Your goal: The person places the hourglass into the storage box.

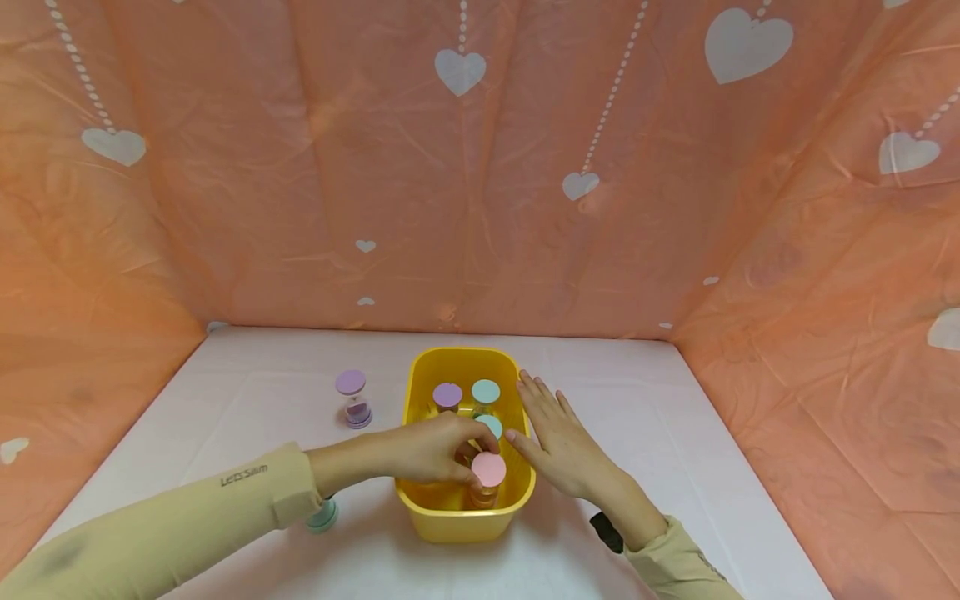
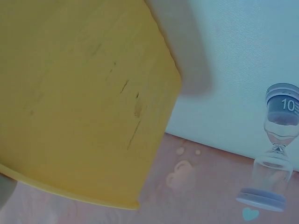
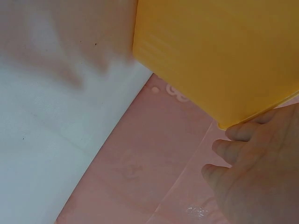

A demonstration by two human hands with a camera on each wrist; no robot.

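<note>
My left hand (image 1: 438,447) reaches into the yellow bin (image 1: 465,527) and pinches a pink-capped hourglass (image 1: 488,471) near the bin's front right. Behind it in the bin stand a purple-capped hourglass (image 1: 447,396) and two mint-capped hourglasses, one mint cap (image 1: 486,392) farther back and the other partly behind my fingers. My right hand (image 1: 562,450) lies along the bin's right rim with its fingers straight, touching the edge; in the right wrist view its fingertips meet the rim. The left wrist view shows mostly the bin's outer wall (image 2: 84,93).
A purple hourglass (image 1: 354,400) stands on the white tabletop (image 1: 262,392) left of the bin; the left wrist view shows "10" on it. A mint hourglass (image 1: 322,517) is mostly hidden under my left forearm. Orange cloth (image 1: 465,208) with white hearts encloses the back and sides.
</note>
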